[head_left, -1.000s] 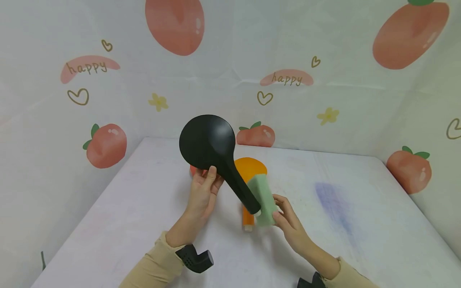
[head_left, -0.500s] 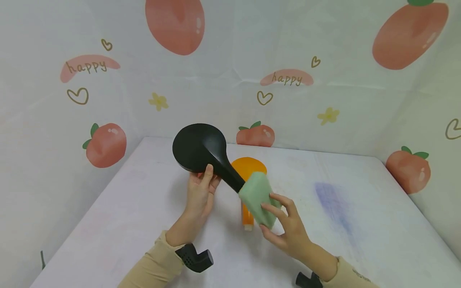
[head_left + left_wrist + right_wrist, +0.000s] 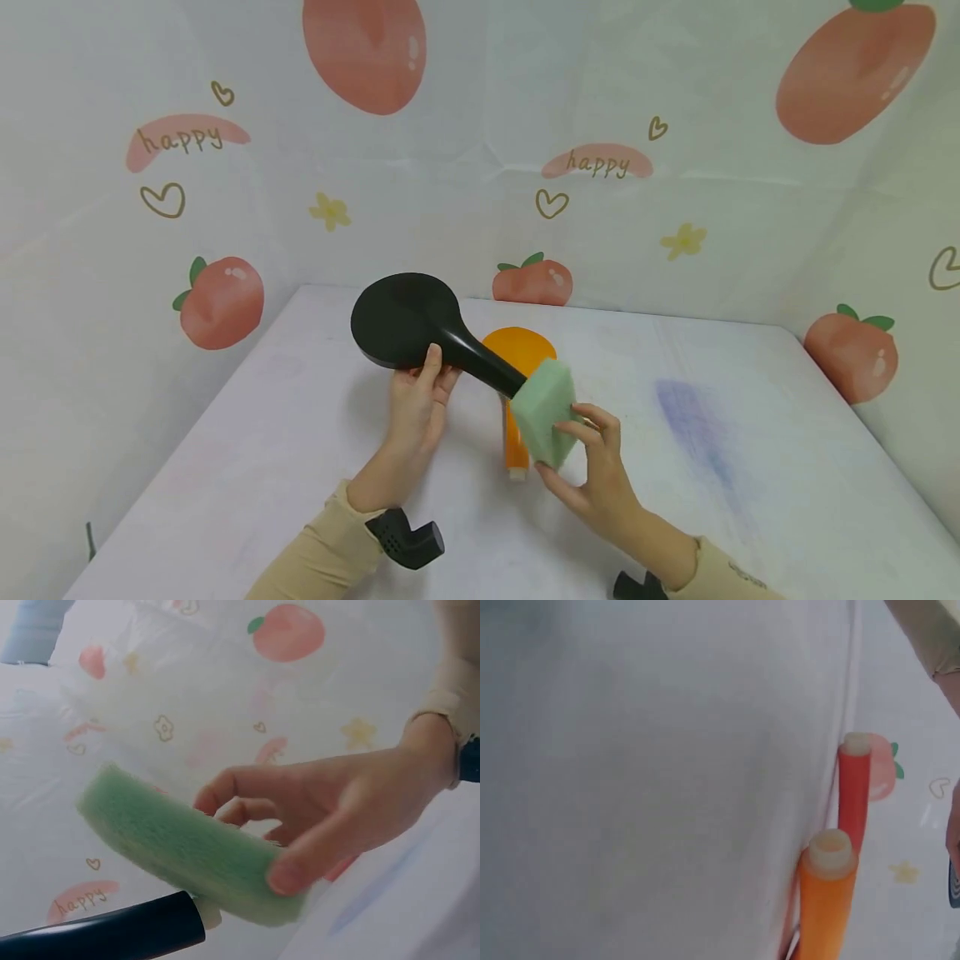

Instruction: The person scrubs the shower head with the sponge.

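Note:
A black handheld shower head (image 3: 405, 321) is raised above the table, tilted with its handle down to the right. My left hand (image 3: 415, 412) holds the lower edge of its round head, the thumb lying on the front. My right hand (image 3: 603, 479) pinches a pale green sponge (image 3: 542, 412) between thumb and fingers. In the head view the sponge covers the end of the black handle. From the left wrist, the sponge (image 3: 187, 844) lies against the pale fitting at the handle's tip (image 3: 210, 913), and the right hand (image 3: 330, 802) grips it from behind.
Behind the sponge an orange shower head (image 3: 517, 346) lies on the white table (image 3: 750, 467). A red handle (image 3: 853, 787) shows beside the orange handle (image 3: 826, 907) in the right wrist view. A printed cloth wall (image 3: 450, 183) closes off the back.
The shower head has come down and left, its handle swinging closer to level. My right hand has turned the sponge and brought it over the handle's end.

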Motion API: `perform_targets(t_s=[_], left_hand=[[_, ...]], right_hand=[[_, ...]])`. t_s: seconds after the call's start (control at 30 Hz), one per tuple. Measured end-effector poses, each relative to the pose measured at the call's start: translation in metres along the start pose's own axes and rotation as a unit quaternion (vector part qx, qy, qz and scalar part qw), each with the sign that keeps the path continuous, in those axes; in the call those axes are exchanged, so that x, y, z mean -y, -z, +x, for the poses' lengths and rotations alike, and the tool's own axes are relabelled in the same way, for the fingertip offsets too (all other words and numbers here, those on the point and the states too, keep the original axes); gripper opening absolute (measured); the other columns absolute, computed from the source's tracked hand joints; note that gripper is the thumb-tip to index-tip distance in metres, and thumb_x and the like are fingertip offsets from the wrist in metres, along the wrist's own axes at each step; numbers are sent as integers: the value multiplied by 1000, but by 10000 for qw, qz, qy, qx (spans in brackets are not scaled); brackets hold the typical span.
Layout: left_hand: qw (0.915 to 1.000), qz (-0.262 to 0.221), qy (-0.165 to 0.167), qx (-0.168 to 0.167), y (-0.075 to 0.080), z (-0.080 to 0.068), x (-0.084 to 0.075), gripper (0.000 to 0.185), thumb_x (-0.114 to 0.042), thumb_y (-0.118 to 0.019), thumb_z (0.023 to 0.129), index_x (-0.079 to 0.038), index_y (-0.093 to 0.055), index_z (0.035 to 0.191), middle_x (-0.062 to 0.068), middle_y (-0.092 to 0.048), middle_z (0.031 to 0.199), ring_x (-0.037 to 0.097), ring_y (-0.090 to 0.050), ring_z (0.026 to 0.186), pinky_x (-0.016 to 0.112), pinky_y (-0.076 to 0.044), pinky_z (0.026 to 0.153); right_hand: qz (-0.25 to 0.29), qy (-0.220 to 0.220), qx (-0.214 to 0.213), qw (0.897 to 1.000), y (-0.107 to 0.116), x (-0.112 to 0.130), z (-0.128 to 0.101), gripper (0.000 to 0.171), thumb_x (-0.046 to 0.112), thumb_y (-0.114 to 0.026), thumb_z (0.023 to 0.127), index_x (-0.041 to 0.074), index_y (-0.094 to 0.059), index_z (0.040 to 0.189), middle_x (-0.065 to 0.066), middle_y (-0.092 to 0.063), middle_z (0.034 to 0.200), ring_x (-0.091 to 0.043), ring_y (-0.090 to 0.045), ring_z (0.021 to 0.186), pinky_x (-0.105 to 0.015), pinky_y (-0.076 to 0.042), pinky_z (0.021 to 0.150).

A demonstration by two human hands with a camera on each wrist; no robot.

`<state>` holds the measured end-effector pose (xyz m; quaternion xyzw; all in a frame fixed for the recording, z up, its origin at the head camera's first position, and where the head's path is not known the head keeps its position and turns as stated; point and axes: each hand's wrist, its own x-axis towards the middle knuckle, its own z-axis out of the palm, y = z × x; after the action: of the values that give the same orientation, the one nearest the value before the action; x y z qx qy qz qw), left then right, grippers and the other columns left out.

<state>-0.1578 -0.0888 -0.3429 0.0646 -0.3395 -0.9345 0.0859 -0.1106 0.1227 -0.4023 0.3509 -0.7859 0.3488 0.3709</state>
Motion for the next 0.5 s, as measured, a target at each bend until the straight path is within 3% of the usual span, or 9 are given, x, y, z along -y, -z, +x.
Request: perform_targets(t_s=[0.1,0.17,0.27,0.4,0.5], left_hand=[[10000,-8,-43,-14,0,-2,3,18,-7,-52,93,-6,-48,110,-3,-61,90,8,-64,76,25,-56,78],[10000,27,-61,7,1,-3,6,21,-7,-53,93,-6,-47,113,-3,-61,94,8,-65,80,25,-56,80],[9999,73,-79,63,2,-3,10,27,-9,-54,92,-5,-45,118,-2,-60,99,8,-66,85,26,-54,84],[9998,138,-90,91,3,-4,13,33,-10,-55,92,-4,-43,122,-3,-59,102,7,-64,90,28,-52,88],[9996,244,-92,85,3,-5,14,35,-11,-56,92,-6,-42,124,-4,-58,103,6,-63,92,30,-50,92]], right_hand=[[818,-854,94,9929,2,3,2,49,25,-63,88,-7,-38,117,-22,-33,124,-11,-38,118,-10,-40,96],[1554,-1378,90,9781,2,4,4,51,6,-64,85,-9,-31,122,-15,-32,129,-6,-40,117,-10,-43,93],[2665,-2117,22,9403,3,3,7,55,-14,-54,83,-3,-25,128,-6,-28,131,-3,-46,110,-10,-48,87],[3474,-3067,-71,8861,6,0,11,46,-8,-43,93,13,-23,129,-6,-25,127,-1,-52,102,-14,-52,82],[3620,-3531,-108,8627,9,0,16,39,1,-40,97,15,-23,129,-9,-26,126,-1,-55,100,-18,-53,82]])
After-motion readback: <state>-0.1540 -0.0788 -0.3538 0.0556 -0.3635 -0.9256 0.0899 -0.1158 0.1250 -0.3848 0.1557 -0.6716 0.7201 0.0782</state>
